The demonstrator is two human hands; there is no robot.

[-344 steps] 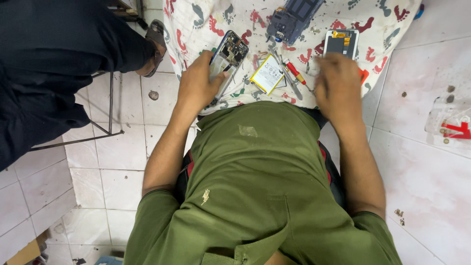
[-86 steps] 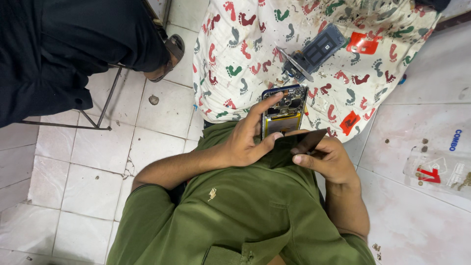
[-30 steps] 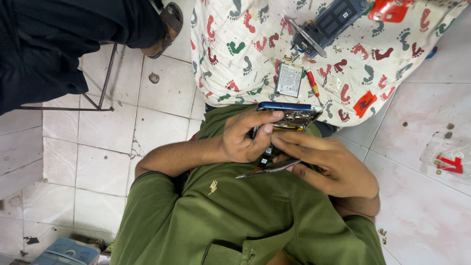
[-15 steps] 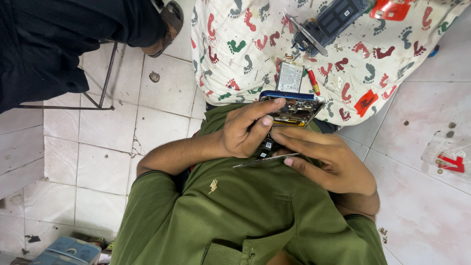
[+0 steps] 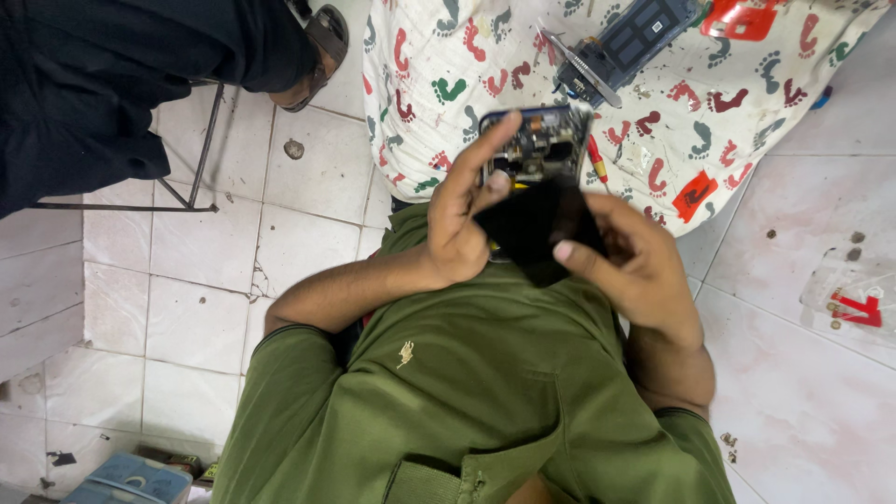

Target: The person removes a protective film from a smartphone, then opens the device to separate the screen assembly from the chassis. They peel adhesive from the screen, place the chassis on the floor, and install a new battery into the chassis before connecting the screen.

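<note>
Clearly the opened phone [image 5: 537, 142] is held up over the near edge of the table [image 5: 420, 112], which is covered by a white cloth printed with coloured footprints. The left hand [image 5: 464, 224] is closed around the phone's left side, forefinger stretched up along its edge, the exposed circuit parts facing the camera. The right hand [image 5: 635, 266] grips a dark flat panel [image 5: 539, 231], thumb on top and fingers curled beneath, its upper edge touching the phone's lower end. To do this well, I judge the panel should be kept level with the frame and moved gently, so that nothing joining the two gets strained. A red-handled screwdriver [image 5: 598, 159] lies just beside the phone on the cloth, and a second dismantled device [image 5: 627, 42] rests toward the far edge.
</note>
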